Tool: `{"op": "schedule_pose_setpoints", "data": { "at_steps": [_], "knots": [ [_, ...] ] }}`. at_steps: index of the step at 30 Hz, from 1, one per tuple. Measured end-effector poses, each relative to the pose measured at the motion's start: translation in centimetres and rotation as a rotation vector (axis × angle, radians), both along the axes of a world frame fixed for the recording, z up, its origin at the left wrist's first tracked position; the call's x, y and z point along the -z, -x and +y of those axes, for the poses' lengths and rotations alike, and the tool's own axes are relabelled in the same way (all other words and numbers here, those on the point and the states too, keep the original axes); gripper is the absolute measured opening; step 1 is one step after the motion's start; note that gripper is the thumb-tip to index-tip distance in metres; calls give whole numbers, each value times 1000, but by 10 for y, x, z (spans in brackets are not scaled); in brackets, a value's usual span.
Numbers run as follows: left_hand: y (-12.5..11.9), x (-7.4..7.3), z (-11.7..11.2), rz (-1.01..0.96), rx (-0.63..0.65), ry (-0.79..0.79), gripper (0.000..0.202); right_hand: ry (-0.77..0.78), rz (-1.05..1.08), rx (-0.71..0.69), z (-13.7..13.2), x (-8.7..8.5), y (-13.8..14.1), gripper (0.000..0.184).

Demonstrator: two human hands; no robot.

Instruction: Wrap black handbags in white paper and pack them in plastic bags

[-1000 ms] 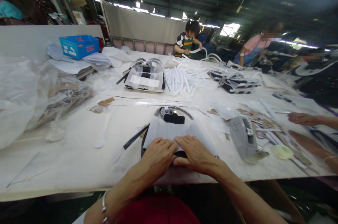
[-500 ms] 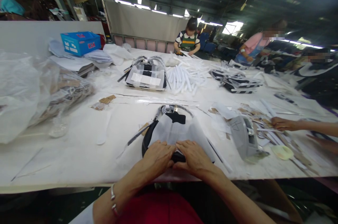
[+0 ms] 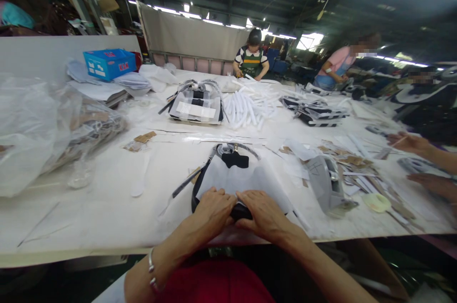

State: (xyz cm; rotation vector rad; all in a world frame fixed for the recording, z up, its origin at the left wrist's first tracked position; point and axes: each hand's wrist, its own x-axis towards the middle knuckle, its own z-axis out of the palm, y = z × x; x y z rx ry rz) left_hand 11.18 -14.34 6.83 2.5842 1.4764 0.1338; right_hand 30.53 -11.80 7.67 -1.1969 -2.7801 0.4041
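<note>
Left hand [image 3: 215,208]: lower centre of the frame, back upward, fingers bent and side by side, pointing up and right. Left forearm [image 3: 174,243]: bare, slanting up from the lower left. Right hand [image 3: 266,210]: just right of the left hand, back upward, fingers bent, pointing up and left, thumb below them pointing left. Right forearm [image 3: 317,262]: bare, slanting in from the lower right. Firmness of either hand's hold: not discernible.

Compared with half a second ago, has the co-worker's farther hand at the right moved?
Yes. Judged against the grey tape dispenser, the co-worker's farther hand has moved right, away from it and off the scraps.
</note>
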Motion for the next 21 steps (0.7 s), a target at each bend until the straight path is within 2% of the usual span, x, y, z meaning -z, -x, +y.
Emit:
{"op": "schedule_pose_setpoints", "data": {
  "at_steps": [3,5,8,10,13,15,18,21],
  "knots": [
    [-4,-1,3,41,-5,-87,56,-63,-13,28,-1,1,4,68],
    [-5,-2,9,58,2,-108,63,-124,-38,66,-2,6,6,70],
    [-2,-3,17,62,13,-27,48,-142,-73,82,-1,16,5,65],
    [1,-3,18,41,16,-10,47,-124,-71,56,0,18,1,59],
    [8,-2,13,10,61,-71,73,-105,-62,-29,3,5,-7,60],
    [12,-1,10,18,93,-106,82,-101,-73,-88,8,-8,-12,60],
    [16,6,10,33,94,-142,75,-129,-92,-150,17,-20,-13,55],
    [16,25,13,30,75,-190,62,-168,-103,-192,24,-5,-11,47]
  ]
}}
